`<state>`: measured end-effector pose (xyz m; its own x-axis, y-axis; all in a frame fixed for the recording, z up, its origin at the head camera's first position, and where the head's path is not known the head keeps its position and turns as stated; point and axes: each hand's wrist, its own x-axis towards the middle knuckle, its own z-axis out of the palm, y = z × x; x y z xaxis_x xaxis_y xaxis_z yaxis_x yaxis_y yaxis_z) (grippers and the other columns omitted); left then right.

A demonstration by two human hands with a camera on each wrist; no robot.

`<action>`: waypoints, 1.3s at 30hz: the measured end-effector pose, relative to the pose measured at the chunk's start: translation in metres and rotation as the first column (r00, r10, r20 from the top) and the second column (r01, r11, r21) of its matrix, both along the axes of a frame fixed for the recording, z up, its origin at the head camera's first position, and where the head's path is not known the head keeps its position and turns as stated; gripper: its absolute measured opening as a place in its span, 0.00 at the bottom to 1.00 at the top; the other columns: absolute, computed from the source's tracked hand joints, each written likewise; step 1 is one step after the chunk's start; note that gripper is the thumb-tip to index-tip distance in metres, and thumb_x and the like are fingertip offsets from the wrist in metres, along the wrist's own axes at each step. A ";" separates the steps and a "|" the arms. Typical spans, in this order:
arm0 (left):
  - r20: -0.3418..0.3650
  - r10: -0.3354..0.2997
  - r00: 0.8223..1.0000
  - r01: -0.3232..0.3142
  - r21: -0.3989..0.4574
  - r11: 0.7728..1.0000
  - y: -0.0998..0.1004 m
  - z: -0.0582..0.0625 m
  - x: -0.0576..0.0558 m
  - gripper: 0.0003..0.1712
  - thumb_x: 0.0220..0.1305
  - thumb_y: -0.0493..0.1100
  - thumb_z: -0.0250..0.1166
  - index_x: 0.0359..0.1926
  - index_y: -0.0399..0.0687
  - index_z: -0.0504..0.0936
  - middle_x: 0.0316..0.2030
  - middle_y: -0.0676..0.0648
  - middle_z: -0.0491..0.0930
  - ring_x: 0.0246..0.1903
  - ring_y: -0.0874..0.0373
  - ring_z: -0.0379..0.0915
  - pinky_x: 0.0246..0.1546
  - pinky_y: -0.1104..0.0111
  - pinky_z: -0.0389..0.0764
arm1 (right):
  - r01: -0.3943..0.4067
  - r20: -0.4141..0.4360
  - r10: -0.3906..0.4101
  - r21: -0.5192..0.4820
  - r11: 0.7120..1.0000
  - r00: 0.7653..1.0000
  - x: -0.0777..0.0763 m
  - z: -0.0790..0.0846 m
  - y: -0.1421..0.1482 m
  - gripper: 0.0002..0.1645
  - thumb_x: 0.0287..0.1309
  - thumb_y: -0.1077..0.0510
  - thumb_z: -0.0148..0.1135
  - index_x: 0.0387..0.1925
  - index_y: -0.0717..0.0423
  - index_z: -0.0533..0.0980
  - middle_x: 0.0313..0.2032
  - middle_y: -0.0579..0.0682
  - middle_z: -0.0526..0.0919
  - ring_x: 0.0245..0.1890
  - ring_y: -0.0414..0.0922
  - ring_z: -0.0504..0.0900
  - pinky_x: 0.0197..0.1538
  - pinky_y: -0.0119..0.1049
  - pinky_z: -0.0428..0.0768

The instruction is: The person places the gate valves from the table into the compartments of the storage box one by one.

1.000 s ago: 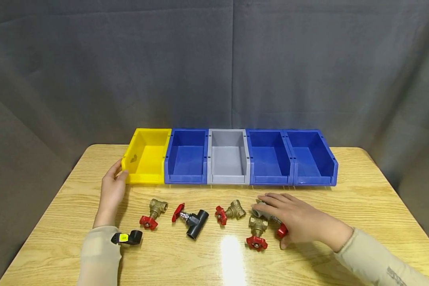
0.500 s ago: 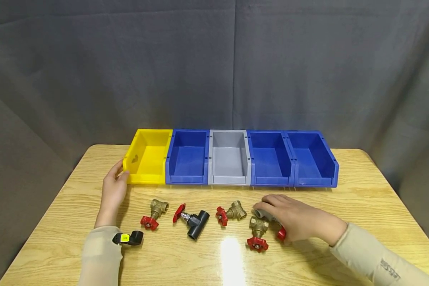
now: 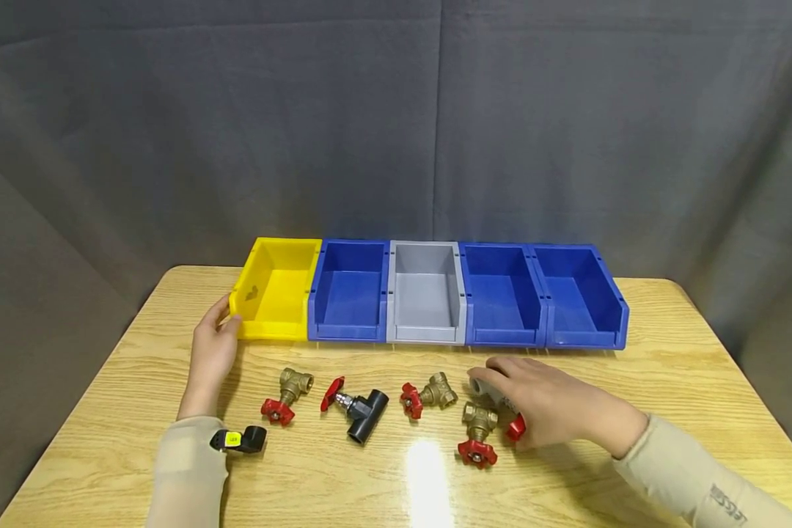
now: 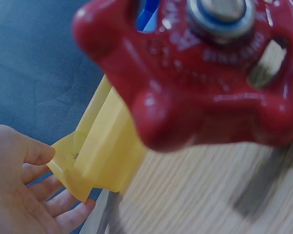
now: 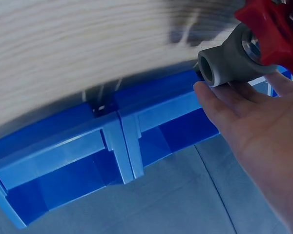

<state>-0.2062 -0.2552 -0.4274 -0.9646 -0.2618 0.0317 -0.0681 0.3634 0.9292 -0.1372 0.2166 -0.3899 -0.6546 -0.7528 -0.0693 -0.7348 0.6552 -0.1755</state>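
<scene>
In the head view my left hand point(image 3: 213, 352) holds the front left corner of the yellow bin point(image 3: 270, 330). The left wrist view shows its thumb at the rim and the fingers along the outside wall. My right hand point(image 3: 548, 400) is curled over a grey valve point(image 3: 485, 389) with a red handwheel point(image 3: 516, 427), gripping it low over the table. The right wrist view has fingers behind the valve's grey pipe end point(image 5: 219, 66). Just left of that hand lies a brass valve point(image 3: 479, 422) with a red handwheel.
Right of the yellow bin stand a blue bin point(image 3: 347, 332), a grey bin point(image 3: 425, 335) and two more blue bins. Another brass valve point(image 3: 438, 391), a black valve point(image 3: 364, 418) and a left brass valve point(image 3: 293, 385) lie in front. A grey curtain point(image 3: 396, 117) hangs behind.
The right hand's fingers have closed in around the grey valve, its thumb drawing in beside the handwheel. The grey valve has shifted slightly from the brass one. The left hand stays at the yellow bin.
</scene>
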 end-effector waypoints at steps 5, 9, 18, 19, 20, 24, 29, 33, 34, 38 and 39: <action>-0.002 0.000 1.000 0.000 0.003 1.000 0.000 0.001 0.001 0.30 0.78 0.40 0.44 0.76 0.41 0.54 0.72 0.35 0.58 0.69 0.40 0.58 0.67 0.52 0.63 | 0.015 -0.009 -0.015 0.013 1.000 1.000 0.000 0.004 0.002 0.66 0.25 0.56 0.85 0.71 0.57 0.63 0.60 0.58 0.71 0.59 0.57 0.73 0.62 0.56 0.72; 0.000 0.005 1.000 -0.005 -0.005 1.000 0.001 0.001 0.000 0.30 0.78 0.40 0.45 0.76 0.41 0.54 0.72 0.35 0.59 0.68 0.40 0.59 0.67 0.52 0.63 | 0.025 -0.020 -0.024 0.011 1.000 1.000 0.000 0.007 0.005 0.64 0.27 0.56 0.85 0.71 0.58 0.63 0.61 0.59 0.71 0.59 0.57 0.73 0.60 0.57 0.73; -0.003 -0.016 1.000 0.016 0.004 1.000 0.002 0.000 0.001 0.30 0.78 0.40 0.44 0.77 0.41 0.53 0.72 0.35 0.57 0.68 0.39 0.60 0.66 0.51 0.64 | 0.060 -0.049 -0.060 0.008 0.998 0.997 0.001 0.018 0.014 0.63 0.27 0.63 0.80 0.71 0.54 0.63 0.60 0.54 0.71 0.58 0.53 0.74 0.59 0.55 0.75; -0.003 -0.014 1.000 0.014 0.006 1.000 0.002 0.000 0.001 0.30 0.78 0.40 0.44 0.77 0.42 0.53 0.73 0.35 0.57 0.68 0.40 0.60 0.66 0.51 0.64 | 0.067 -0.052 -0.066 0.011 0.998 0.996 0.001 0.020 0.015 0.63 0.28 0.64 0.80 0.72 0.53 0.62 0.60 0.54 0.71 0.58 0.52 0.73 0.60 0.55 0.74; -0.002 -0.012 1.000 0.012 0.003 1.000 0.001 0.000 0.001 0.30 0.78 0.40 0.44 0.77 0.42 0.53 0.73 0.36 0.57 0.68 0.40 0.60 0.66 0.51 0.64 | 0.071 -0.052 -0.070 0.014 0.997 0.996 0.001 0.021 0.016 0.62 0.28 0.64 0.79 0.72 0.52 0.62 0.61 0.53 0.70 0.59 0.53 0.73 0.60 0.56 0.74; -0.002 -0.002 1.000 0.002 -0.002 1.000 0.000 -0.001 0.002 0.30 0.78 0.41 0.44 0.77 0.43 0.54 0.72 0.37 0.58 0.68 0.40 0.60 0.66 0.51 0.64 | 0.083 -0.059 -0.082 0.020 0.996 0.995 -0.001 0.026 0.020 0.62 0.29 0.65 0.78 0.72 0.52 0.62 0.60 0.54 0.71 0.59 0.54 0.73 0.61 0.58 0.72; -0.011 -0.003 1.000 0.003 -0.013 1.000 0.000 0.001 0.000 0.30 0.78 0.40 0.45 0.77 0.42 0.54 0.72 0.36 0.58 0.68 0.40 0.59 0.67 0.51 0.64 | 0.094 -0.099 -0.092 0.019 0.995 0.991 -0.003 0.032 0.028 0.62 0.28 0.63 0.80 0.71 0.54 0.63 0.59 0.55 0.72 0.57 0.54 0.74 0.60 0.55 0.74; -0.016 -0.024 1.000 0.024 -0.014 1.000 -0.001 0.000 0.000 0.30 0.78 0.40 0.45 0.77 0.42 0.54 0.72 0.36 0.58 0.68 0.40 0.59 0.67 0.51 0.64 | 0.117 -0.105 -0.115 0.009 0.993 0.988 -0.004 0.034 0.034 0.61 0.28 0.64 0.80 0.71 0.56 0.64 0.60 0.57 0.72 0.57 0.56 0.74 0.59 0.56 0.74; -0.016 -0.031 0.999 0.031 -0.013 0.999 -0.001 0.000 0.000 0.30 0.78 0.40 0.45 0.77 0.42 0.53 0.72 0.36 0.58 0.68 0.39 0.59 0.66 0.50 0.64 | 0.125 -0.100 -0.124 0.006 0.992 0.987 -0.004 0.035 0.036 0.61 0.28 0.64 0.80 0.71 0.57 0.64 0.60 0.57 0.72 0.57 0.57 0.74 0.59 0.57 0.74; 0.004 -0.044 0.999 0.044 -0.013 0.999 -0.002 -0.001 0.001 0.31 0.79 0.42 0.44 0.78 0.45 0.52 0.73 0.37 0.56 0.69 0.39 0.58 0.66 0.49 0.64 | 0.157 -0.091 -0.156 -0.001 0.988 0.984 -0.005 0.033 0.044 0.62 0.29 0.59 0.82 0.71 0.56 0.63 0.60 0.58 0.72 0.57 0.58 0.75 0.57 0.57 0.75; 0.006 -0.044 0.999 0.044 -0.017 0.999 -0.001 -0.001 0.001 0.30 0.79 0.42 0.44 0.78 0.45 0.52 0.73 0.37 0.56 0.68 0.39 0.58 0.66 0.49 0.64 | 0.164 -0.094 -0.164 -0.005 0.986 0.982 -0.006 0.033 0.046 0.62 0.28 0.58 0.83 0.71 0.56 0.64 0.59 0.58 0.72 0.56 0.58 0.75 0.57 0.57 0.75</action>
